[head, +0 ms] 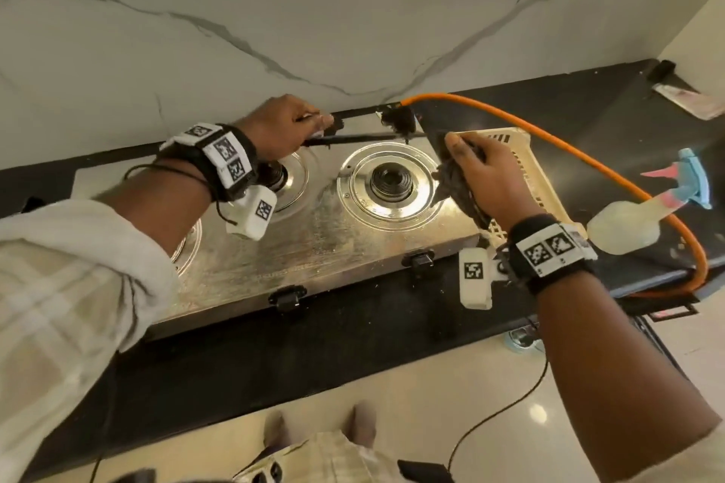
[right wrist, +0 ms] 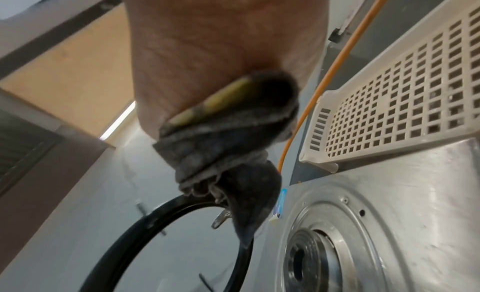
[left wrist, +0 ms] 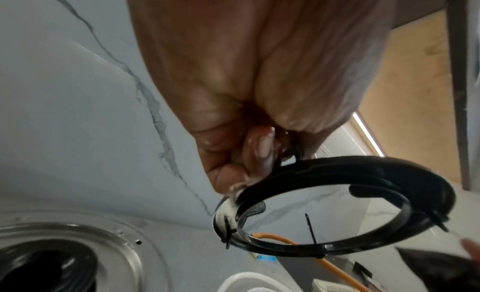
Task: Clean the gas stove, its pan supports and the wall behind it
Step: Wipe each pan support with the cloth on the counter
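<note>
While your left hand [head: 288,125] grips the black pan support [left wrist: 337,210] lifted clear of the stove [head: 314,231], near the wall [head: 274,12], your right hand [head: 482,176] clutches a dark cloth [right wrist: 228,144] bunched against the ring's far edge. You seem to be wiping the support; next, probably turn it to reach untouched rim. The fingers under the cloth are hidden, and the support's feet blur.

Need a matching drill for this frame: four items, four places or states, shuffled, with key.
Items:
1. pan support
2. cloth
3. spray bottle
4. basket

Places/states:
A. lying on the dark counter, right of the basket
B. held in the left hand, off the stove
C. beside the stove's right edge
D. gripped in the right hand

Pairs: 1-B, 2-D, 3-A, 4-C
</note>
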Demonstrator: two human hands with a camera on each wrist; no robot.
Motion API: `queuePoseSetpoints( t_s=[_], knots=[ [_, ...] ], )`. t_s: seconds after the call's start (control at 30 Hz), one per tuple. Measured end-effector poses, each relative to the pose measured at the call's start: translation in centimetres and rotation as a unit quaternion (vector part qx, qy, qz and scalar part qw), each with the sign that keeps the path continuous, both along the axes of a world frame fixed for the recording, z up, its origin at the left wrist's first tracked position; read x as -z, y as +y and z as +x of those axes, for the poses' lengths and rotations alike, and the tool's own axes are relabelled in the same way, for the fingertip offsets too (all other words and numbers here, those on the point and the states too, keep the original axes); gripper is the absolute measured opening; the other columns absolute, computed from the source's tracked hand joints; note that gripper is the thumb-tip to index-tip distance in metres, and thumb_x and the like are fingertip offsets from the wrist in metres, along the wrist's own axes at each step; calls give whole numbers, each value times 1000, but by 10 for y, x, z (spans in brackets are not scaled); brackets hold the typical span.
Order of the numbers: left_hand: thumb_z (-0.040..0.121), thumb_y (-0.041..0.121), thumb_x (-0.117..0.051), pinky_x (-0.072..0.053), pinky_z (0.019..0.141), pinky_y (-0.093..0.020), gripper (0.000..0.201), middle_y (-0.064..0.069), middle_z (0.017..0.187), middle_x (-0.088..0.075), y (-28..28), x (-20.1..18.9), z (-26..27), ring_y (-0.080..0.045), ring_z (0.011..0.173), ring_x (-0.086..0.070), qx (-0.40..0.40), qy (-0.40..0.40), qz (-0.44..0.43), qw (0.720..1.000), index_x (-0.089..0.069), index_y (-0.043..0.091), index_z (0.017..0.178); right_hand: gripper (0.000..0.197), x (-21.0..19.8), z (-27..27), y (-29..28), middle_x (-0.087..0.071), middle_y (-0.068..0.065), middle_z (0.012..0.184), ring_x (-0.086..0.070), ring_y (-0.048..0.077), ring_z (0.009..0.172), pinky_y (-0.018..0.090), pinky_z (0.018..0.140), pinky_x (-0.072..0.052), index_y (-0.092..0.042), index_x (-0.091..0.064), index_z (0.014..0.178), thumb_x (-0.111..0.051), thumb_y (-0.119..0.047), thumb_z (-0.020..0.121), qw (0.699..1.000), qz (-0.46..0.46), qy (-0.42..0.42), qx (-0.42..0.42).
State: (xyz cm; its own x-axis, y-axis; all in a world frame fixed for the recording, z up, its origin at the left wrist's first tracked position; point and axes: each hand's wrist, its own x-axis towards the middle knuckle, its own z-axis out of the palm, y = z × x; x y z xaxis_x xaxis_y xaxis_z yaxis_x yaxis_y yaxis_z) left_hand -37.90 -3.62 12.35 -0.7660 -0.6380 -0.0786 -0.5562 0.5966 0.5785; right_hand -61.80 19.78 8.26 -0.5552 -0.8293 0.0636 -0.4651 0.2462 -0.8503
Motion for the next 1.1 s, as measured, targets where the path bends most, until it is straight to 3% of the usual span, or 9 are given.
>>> queuePoseSetpoints(
  t_s=[0.07,0.13,0.23,0.37,0.53,0.7,0.87,1.0,1.1],
  knots=[
    [106,47,-54,-43,66,-34,40,-14,68,-59,-8,-3,-4,-22,62,-54,12,3,29,999,-65,22,76,40,-1,-14,-7,-76,0,89,-75,12,84,40,89,-62,-22,-73,111,-52,-55,105,999,7,-29,22],
    [105,53,-53,-51,71,-41,35,-27,87,-67,-12,-8,-7,-28,71,-59,26,1,61,998,-73,28,91,36,-4,-25,-13,-72,-4,93,-74,7,85,28,84,-62,-18,-69,120,-52,-47,108,998,31,-38,25],
    [106,47,-52,-57,78,-48,34,-22,99,-71,-12,-16,-18,-31,79,-60,40,14,109,993,-74,22,106,19,-10,-37,-31,-66,-7,93,-71,-3,70,11,60,-54,-26,-59,124,-52,-35,110,996,74,-36,-17],
    [107,43,-51,-52,72,-39,26,-16,89,-68,-10,-17,-29,-25,74,-57,47,22,110,993,-72,30,100,27,-6,-51,-53,-72,-1,102,-71,7,85,19,69,-53,-23,-63,128,-52,-38,109,994,94,-39,-29],
    [107,45,-52,-47,66,-33,42,-8,71,-55,-5,11,-27,-22,64,-53,-5,22,85,996,-73,9,100,32,-2,-52,-51,-74,0,98,-71,-2,72,14,66,-55,-15,-68,121,-52,-40,109,996,56,-69,6],
    [109,40,-50,-42,65,-34,46,-1,64,-53,6,44,-27,-17,59,-49,-31,23,32,999,-64,7,80,31,2,-39,-42,-71,-2,94,-68,-10,68,5,60,-49,-15,-67,120,-48,-38,111,999,33,-40,-1],
    [109,42,-49,-39,63,-35,52,-7,64,-53,12,50,-31,-21,61,-49,-40,14,22,999,-62,-1,83,33,2,-31,-43,-73,-8,103,-68,5,94,29,89,-56,-25,-69,124,-56,-49,105,997,56,50,-32],
    [110,41,-48,-40,65,-35,52,-9,67,-52,15,49,-36,-22,63,-49,-35,10,26,999,-62,-4,87,30,-2,-31,-38,-67,-12,108,-58,-7,87,6,73,-39,-25,-70,127,-57,-44,106,990,66,121,-27],
    [110,41,-47,-40,65,-35,52,-10,69,-54,19,50,-38,-20,62,-49,-25,3,26,999,-65,-4,92,28,-4,-31,-35,-66,-14,111,-56,-3,90,0,67,-35,-25,-70,127,-57,-40,107,984,75,157,-31]
  ],
)
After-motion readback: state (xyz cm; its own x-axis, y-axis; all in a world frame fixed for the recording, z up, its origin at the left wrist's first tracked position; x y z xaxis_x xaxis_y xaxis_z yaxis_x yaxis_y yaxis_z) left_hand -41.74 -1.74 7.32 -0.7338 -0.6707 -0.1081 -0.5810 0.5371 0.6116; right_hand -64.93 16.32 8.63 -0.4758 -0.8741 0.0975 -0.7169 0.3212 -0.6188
